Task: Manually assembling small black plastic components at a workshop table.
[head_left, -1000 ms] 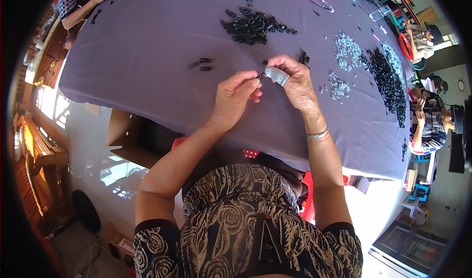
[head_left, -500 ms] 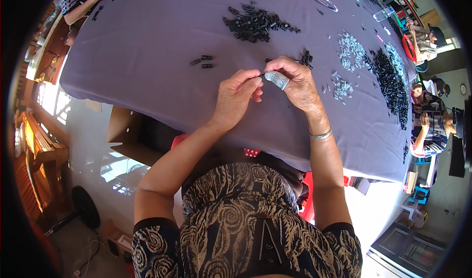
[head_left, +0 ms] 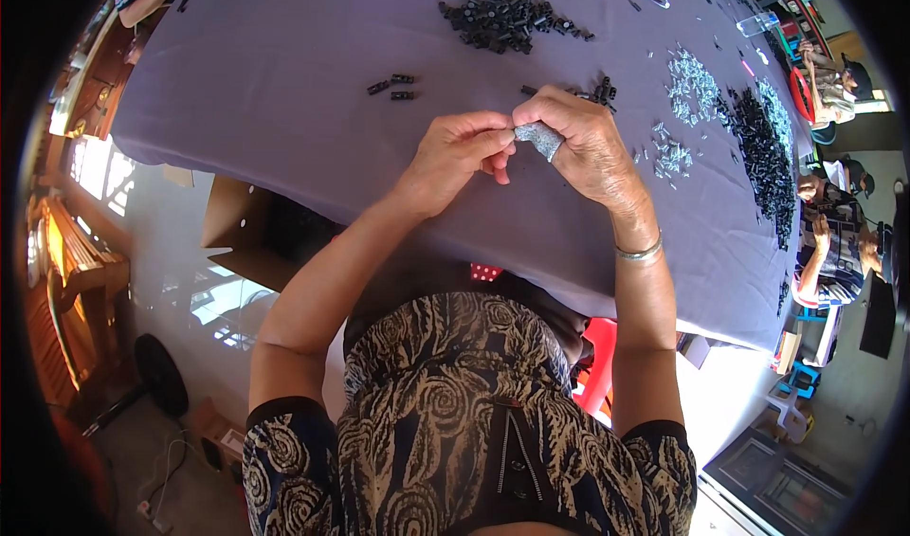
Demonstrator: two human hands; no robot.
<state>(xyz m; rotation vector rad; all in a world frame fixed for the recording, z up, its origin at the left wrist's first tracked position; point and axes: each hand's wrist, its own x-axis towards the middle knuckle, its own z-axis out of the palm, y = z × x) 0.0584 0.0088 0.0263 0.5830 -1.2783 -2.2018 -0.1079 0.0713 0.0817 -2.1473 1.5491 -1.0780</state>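
Over the purple cloth, my left hand (head_left: 462, 155) and my right hand (head_left: 580, 143) meet fingertip to fingertip. Both are closed in a pinch on a small black part, which the fingers now hide almost wholly. A grey speckled finger sleeve (head_left: 540, 141) covers what looks like my right thumb. Several short black cylindrical pieces (head_left: 402, 94) lie ahead of my left hand. More black pieces (head_left: 604, 93) lie just beyond my right hand, partly covered by it. Past both hands is a larger heap of black pieces (head_left: 502, 19).
Small silvery pieces (head_left: 692, 86) lie in piles on the right, beside a long black heap (head_left: 763, 166). The cloth-covered table (head_left: 284, 138) ends in front of me, with an open cardboard box (head_left: 227, 216) beneath its left edge. Other people (head_left: 834, 252) sit along the right.
My hands have shifted slightly forward, and the right hand has turned more over the pinch. The black part that showed between the fingertips is now mostly covered. The whole view has moved slightly.
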